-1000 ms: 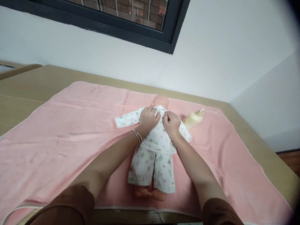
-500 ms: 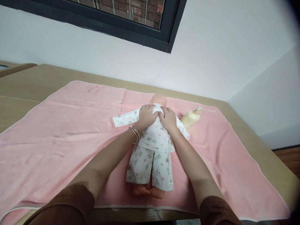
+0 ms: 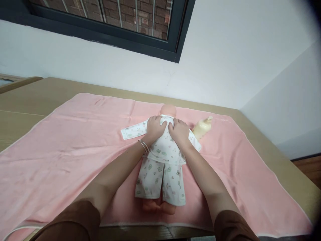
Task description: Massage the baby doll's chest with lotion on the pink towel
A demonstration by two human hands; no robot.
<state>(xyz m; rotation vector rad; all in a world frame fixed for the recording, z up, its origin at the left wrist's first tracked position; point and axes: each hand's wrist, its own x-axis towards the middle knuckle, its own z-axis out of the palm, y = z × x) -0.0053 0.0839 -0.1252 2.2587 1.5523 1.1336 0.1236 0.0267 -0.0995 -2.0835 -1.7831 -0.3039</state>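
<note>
Doll (image 3: 168, 109) lies on blanket (image 3: 75, 134) by its near edge, hands (image 3: 155, 129) (image 3: 179, 132) spread over the shirt (image 3: 164, 149), open room leftward.

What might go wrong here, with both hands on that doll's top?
The right hand could nudge the cream-coloured, rounded bottle just beyond the white patterned fabric sleeve. The wrinkled pink fabric blanket might bunch under the white-clothed doll if that is shifted.

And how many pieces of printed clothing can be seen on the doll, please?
2: the shirt, under the left hand and right hand, and the trousers, over the legs of the doll. Anything worn underneath would be hidden.
</note>
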